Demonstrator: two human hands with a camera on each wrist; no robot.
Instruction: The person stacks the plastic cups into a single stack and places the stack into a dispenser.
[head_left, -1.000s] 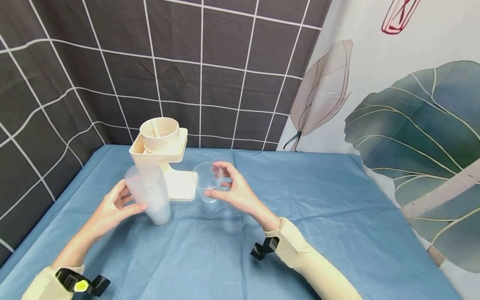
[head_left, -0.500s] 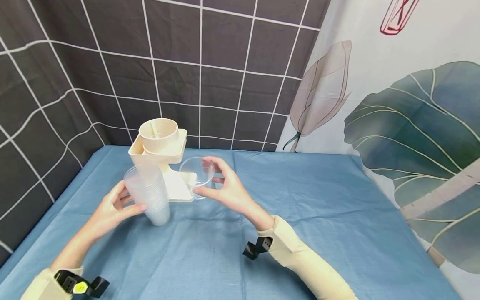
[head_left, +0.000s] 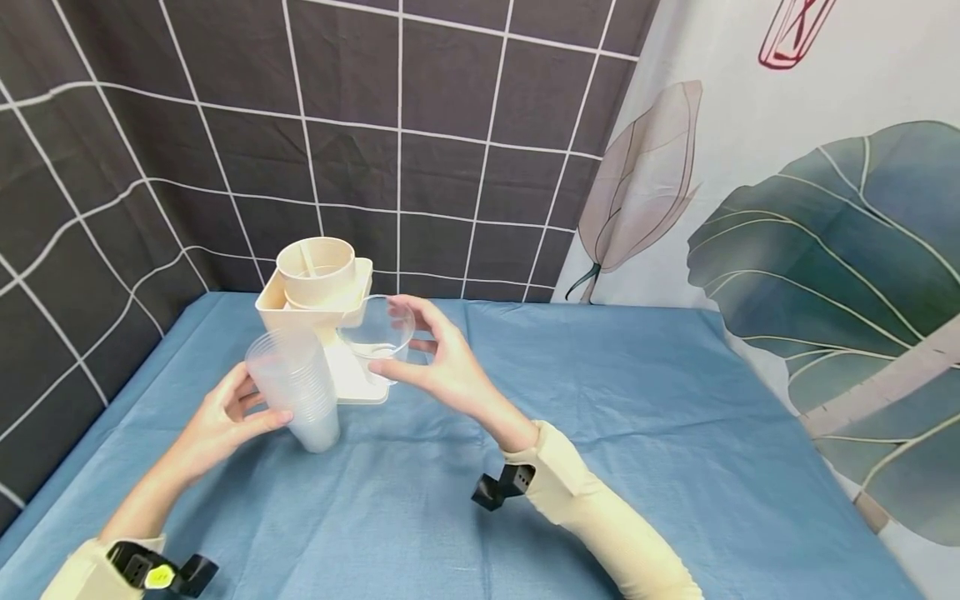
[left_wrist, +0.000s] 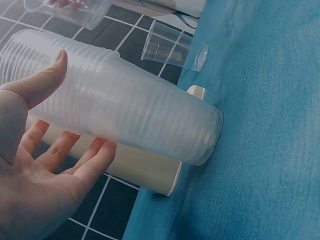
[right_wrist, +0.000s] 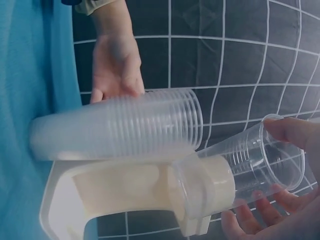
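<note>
My left hand (head_left: 225, 421) grips a tall stack of clear plastic cups (head_left: 296, 383) from its left side, thumb in front and fingers behind. The stack's bottom rests on the blue cloth, as the left wrist view shows. With thumb and fingers my right hand (head_left: 446, 362) holds a single clear plastic cup (right_wrist: 247, 160) by its side, raised above the cloth. Seen from the head, this cup overlaps a cream stand (head_left: 315, 317), whose foot lies behind it. Another clear cup (left_wrist: 172, 45) stands on the cloth in the left wrist view.
A round cream container (head_left: 315, 279) with a divider sits in the stand's upper tray. Blue cloth (head_left: 660, 433) covers the table and runs right. A dark curtain with white grid lines (head_left: 442, 175) hangs behind, and a leaf-patterned curtain (head_left: 817, 250) hangs at the right.
My right hand has moved left and away from me with the cup, bringing it in front of the cream stand. The left hand and the stack have stayed nearly still.
</note>
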